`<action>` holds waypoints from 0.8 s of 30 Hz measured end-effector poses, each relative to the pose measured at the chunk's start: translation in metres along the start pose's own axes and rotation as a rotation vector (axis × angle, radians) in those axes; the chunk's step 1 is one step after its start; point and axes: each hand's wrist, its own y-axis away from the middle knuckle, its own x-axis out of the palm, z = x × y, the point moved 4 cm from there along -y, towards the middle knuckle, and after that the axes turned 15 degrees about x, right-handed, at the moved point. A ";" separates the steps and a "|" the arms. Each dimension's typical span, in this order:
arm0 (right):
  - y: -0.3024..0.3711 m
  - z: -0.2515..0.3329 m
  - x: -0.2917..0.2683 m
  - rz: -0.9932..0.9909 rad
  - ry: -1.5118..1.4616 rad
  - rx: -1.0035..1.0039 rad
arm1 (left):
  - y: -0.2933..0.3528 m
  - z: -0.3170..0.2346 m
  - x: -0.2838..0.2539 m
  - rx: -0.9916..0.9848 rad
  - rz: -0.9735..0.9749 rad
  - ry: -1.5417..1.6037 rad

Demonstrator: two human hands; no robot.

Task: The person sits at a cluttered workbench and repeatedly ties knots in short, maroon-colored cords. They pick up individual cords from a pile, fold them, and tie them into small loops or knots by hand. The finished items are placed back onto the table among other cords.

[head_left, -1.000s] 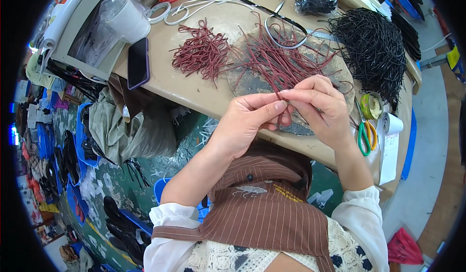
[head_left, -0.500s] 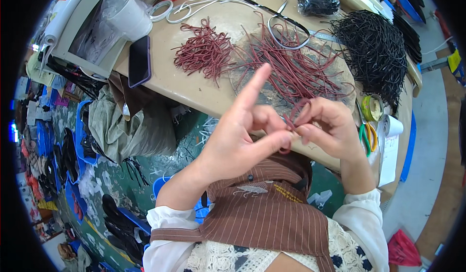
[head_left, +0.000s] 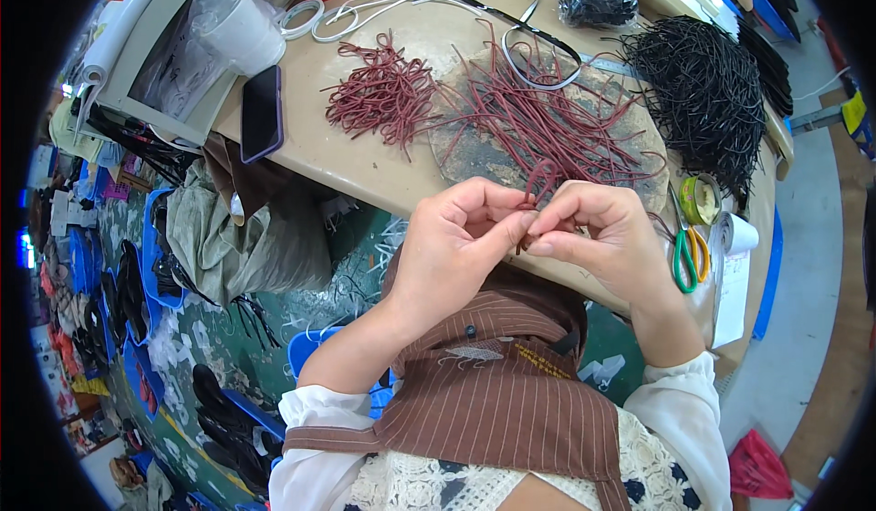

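Both hands meet over the table edge [head_left: 383, 187]. The left hand [head_left: 452, 242] and right hand [head_left: 607, 237] are curled, fingertips pinching one red cord [head_left: 538, 182] between them. The cord loops up toward 12 o'clock. More red cords [head_left: 538, 123] lie just beyond; scissors [head_left: 684, 251] at 3 o'clock.

Left hand [head_left: 456, 246], right hand [head_left: 607, 237], fingertips pinched together
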 end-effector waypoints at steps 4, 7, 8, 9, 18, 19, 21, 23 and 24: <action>-0.006 -0.003 0.004 -0.035 -0.018 0.147 | 0.000 0.003 -0.005 -0.095 -0.060 0.034; -0.006 -0.001 -0.001 -0.090 0.049 0.177 | 0.001 0.007 -0.002 -0.220 -0.084 0.185; -0.005 0.000 -0.002 -0.099 0.095 0.184 | 0.001 0.008 -0.001 -0.264 -0.090 0.255; -0.004 0.000 -0.003 -0.108 0.141 0.192 | 0.001 0.010 0.000 -0.251 -0.080 0.263; 0.004 0.018 -0.007 -0.224 0.464 -0.066 | 0.004 0.018 0.005 -0.352 -0.043 0.377; 0.004 0.022 -0.008 -0.221 0.485 -0.100 | 0.005 0.016 0.007 -0.377 -0.041 0.405; 0.006 0.030 -0.009 -0.196 0.592 -0.144 | 0.005 0.013 0.011 -0.380 -0.017 0.468; 0.007 0.034 -0.007 -0.222 0.647 -0.199 | 0.006 0.010 0.013 -0.332 0.022 0.535; 0.007 0.036 -0.004 -0.261 0.650 -0.233 | 0.005 0.010 0.014 -0.348 0.029 0.577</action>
